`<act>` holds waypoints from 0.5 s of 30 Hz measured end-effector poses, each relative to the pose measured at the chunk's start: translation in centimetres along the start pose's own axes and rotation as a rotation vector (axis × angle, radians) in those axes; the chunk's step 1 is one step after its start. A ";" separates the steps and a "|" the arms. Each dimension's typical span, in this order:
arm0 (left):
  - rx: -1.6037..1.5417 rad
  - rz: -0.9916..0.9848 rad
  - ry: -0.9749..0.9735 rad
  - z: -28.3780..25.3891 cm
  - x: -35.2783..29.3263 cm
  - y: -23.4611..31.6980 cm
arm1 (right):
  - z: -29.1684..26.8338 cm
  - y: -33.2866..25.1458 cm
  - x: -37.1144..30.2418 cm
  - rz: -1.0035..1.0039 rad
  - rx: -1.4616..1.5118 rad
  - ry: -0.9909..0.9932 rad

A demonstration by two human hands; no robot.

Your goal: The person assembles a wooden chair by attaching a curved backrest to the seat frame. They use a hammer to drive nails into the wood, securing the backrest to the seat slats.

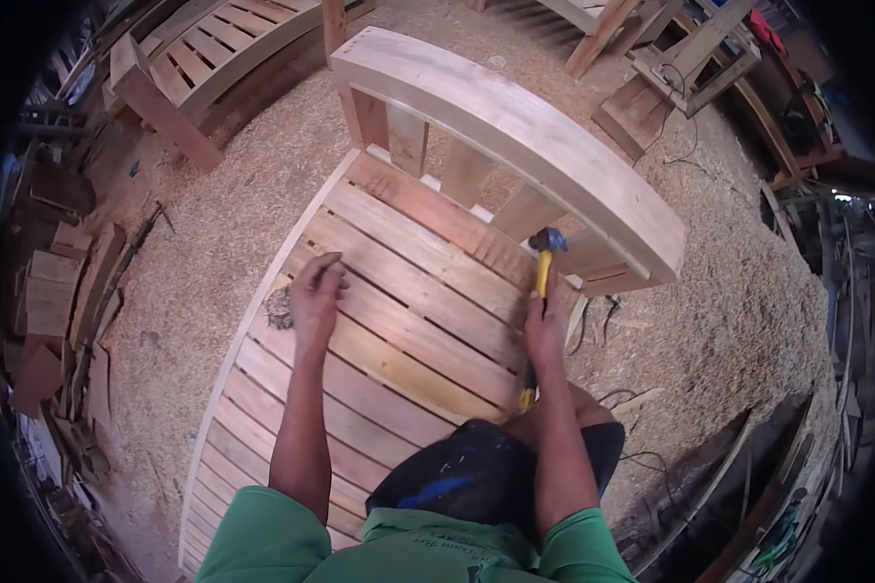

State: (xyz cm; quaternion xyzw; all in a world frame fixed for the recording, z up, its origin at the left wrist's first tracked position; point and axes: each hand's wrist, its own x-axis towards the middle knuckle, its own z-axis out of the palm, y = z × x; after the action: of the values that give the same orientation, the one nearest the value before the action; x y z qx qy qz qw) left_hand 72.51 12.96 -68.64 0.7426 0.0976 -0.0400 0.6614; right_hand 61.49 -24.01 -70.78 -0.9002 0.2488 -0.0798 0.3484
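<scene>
- Fingers (329, 264) of the left hand (316, 296) are bunched together with the tips pressed down on a slat of the wooden bench (399, 321); whether they pinch something small I cannot tell.
- The left forearm comes up from the lower edge and runs nearly straight, with the wrist bent a little so the hand tips toward the upper right.
- Just left of that hand, at the curved edge of the seat, lies a small dark heap of nails (279, 308), close to the hand.
- The slats of the seat run from upper left to lower right, with narrow gaps between them.
- The right hand (544, 328) is clamped round the middle of the hammer (544, 267), fingers wrapped tight about the yellow handle.
- The right forearm rises from the lower edge, leaning slightly left toward the wrist.
- The hammer stands almost upright in the view: its long axis runs bottom to top, blue head uppermost and close against the curved backrest (515, 126), yellow butt end sticking out below the fist.
- Sawdust (739, 321) covers the floor to the right.
</scene>
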 end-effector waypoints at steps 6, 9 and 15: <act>0.119 0.223 0.033 13.7 3.4 -5.4 | -0.7 -1.2 -1.0 0.163 0.089 -0.164; 0.156 0.266 0.124 19.4 4.9 -5.8 | -0.8 -3.2 -3.1 0.142 0.071 -0.131; 0.441 0.445 0.316 26.1 6.3 -4.7 | -0.3 -6.5 -6.1 -0.004 0.053 -0.132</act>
State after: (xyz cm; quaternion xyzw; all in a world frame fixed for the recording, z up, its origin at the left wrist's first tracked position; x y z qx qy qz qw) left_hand 79.55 -11.84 -77.59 0.8676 0.0235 0.2004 0.4544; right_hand 58.69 -17.00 -66.08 -0.8944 0.2211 -0.0276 0.3877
